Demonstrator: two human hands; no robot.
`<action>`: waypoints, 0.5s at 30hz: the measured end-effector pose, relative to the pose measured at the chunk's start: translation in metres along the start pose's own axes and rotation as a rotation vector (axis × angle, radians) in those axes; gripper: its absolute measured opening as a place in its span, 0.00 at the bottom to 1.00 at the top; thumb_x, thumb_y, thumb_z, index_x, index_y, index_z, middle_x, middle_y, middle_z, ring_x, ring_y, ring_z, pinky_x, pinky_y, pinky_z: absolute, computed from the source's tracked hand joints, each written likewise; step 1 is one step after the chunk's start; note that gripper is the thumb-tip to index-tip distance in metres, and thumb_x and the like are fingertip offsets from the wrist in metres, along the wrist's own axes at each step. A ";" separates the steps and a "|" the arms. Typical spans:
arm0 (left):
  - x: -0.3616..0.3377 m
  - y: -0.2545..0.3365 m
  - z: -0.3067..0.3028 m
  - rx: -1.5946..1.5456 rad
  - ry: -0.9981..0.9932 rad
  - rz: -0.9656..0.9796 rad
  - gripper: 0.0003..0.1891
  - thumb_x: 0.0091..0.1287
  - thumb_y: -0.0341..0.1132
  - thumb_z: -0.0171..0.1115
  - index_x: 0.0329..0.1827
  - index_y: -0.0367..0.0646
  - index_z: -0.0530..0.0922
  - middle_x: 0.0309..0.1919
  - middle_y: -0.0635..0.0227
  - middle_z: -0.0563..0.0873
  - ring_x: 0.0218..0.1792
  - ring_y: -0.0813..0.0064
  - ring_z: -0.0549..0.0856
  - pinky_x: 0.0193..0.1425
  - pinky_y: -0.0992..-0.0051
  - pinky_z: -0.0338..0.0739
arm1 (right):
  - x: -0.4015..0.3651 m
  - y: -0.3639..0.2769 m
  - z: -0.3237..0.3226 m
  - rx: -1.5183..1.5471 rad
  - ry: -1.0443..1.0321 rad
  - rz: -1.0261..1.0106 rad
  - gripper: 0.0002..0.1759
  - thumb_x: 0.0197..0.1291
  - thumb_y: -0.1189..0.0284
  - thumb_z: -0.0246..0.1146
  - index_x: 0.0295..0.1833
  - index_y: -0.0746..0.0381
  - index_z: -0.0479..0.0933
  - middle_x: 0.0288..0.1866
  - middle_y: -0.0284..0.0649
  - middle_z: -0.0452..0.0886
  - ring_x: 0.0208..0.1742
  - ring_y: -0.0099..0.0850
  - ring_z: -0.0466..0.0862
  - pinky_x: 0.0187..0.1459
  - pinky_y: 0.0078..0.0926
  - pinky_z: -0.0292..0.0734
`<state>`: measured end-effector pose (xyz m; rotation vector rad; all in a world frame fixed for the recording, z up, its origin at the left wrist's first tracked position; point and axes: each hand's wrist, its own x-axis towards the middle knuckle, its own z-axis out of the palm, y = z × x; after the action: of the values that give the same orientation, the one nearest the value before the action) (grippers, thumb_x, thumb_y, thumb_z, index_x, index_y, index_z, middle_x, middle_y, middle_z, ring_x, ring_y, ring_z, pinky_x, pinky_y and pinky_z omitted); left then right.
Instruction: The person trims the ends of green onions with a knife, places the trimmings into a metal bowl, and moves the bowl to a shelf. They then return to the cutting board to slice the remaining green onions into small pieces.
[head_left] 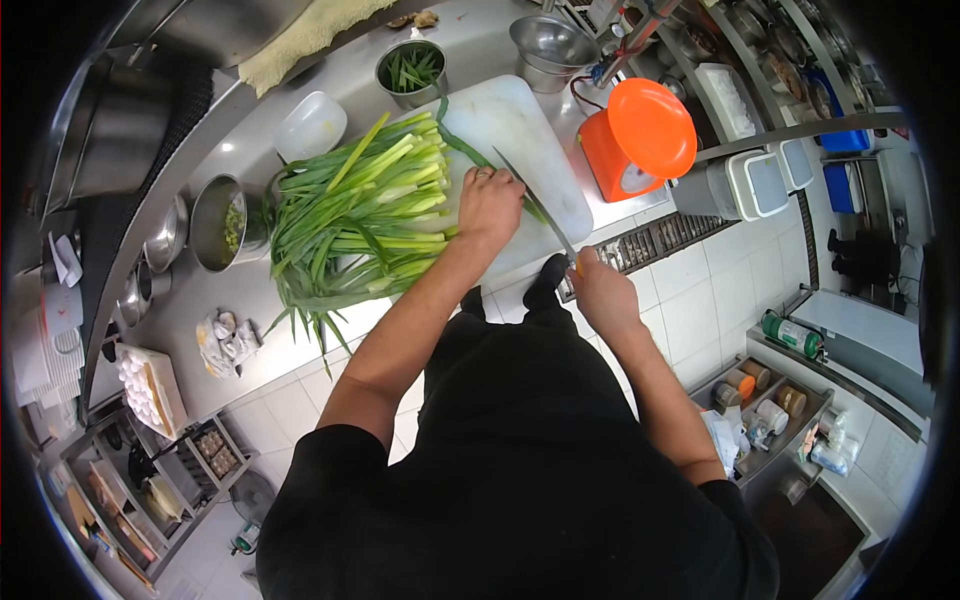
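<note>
Our left hand (490, 207), fingers curled, holds a dark green stalk (463, 147) against the cutting board (500, 112), upper centre; our right hand (606, 290) wraps the handle of the knife (535, 207). The blade sits beside our fingers, so a rolling stalk could bring a nick. Upper left of centre, the scallions (350, 225) lie heaped, pale-stemmed, leaves bright and tangled.

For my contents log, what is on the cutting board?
A heap of spring onions overlaps one side of the board, and a long leaf runs to the left hand, with the knife beside it. What lies beneath the heap is covered.
</note>
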<state>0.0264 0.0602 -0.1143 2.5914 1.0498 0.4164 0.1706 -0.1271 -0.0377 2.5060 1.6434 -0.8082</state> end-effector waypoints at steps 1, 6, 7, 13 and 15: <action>0.000 -0.002 0.002 0.004 0.024 0.013 0.04 0.63 0.34 0.75 0.40 0.50 0.92 0.44 0.68 0.90 0.55 0.60 0.86 0.74 0.55 0.71 | 0.000 0.001 0.003 0.006 -0.017 0.013 0.18 0.79 0.60 0.63 0.57 0.64 0.71 0.38 0.54 0.90 0.41 0.56 0.92 0.41 0.56 0.86; -0.003 -0.004 0.004 -0.010 0.057 0.034 0.05 0.63 0.34 0.75 0.41 0.51 0.92 0.44 0.69 0.90 0.55 0.62 0.86 0.76 0.55 0.71 | 0.027 0.003 0.030 0.051 0.023 -0.014 0.19 0.80 0.59 0.61 0.57 0.64 0.71 0.39 0.55 0.90 0.42 0.57 0.92 0.43 0.57 0.86; -0.003 -0.005 0.005 -0.011 0.059 0.035 0.05 0.63 0.34 0.75 0.41 0.52 0.92 0.44 0.69 0.90 0.55 0.62 0.86 0.76 0.55 0.71 | 0.037 -0.003 0.025 0.044 0.021 -0.024 0.19 0.80 0.59 0.61 0.57 0.64 0.71 0.38 0.55 0.90 0.43 0.57 0.92 0.43 0.57 0.86; -0.003 -0.014 0.003 -0.106 0.049 0.054 0.05 0.63 0.34 0.75 0.41 0.50 0.92 0.45 0.69 0.90 0.55 0.60 0.87 0.70 0.58 0.76 | 0.060 -0.018 -0.005 0.069 0.018 -0.103 0.18 0.79 0.61 0.62 0.57 0.66 0.70 0.39 0.56 0.90 0.42 0.58 0.92 0.45 0.57 0.86; -0.003 -0.016 0.002 -0.123 0.040 0.055 0.06 0.63 0.34 0.76 0.41 0.49 0.91 0.45 0.69 0.90 0.55 0.59 0.87 0.68 0.58 0.77 | 0.049 -0.019 -0.017 0.042 -0.006 -0.107 0.18 0.79 0.61 0.63 0.57 0.66 0.70 0.38 0.56 0.90 0.42 0.58 0.92 0.45 0.57 0.86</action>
<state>0.0157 0.0686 -0.1228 2.5170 0.9362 0.5312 0.1758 -0.0719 -0.0404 2.4583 1.7912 -0.8681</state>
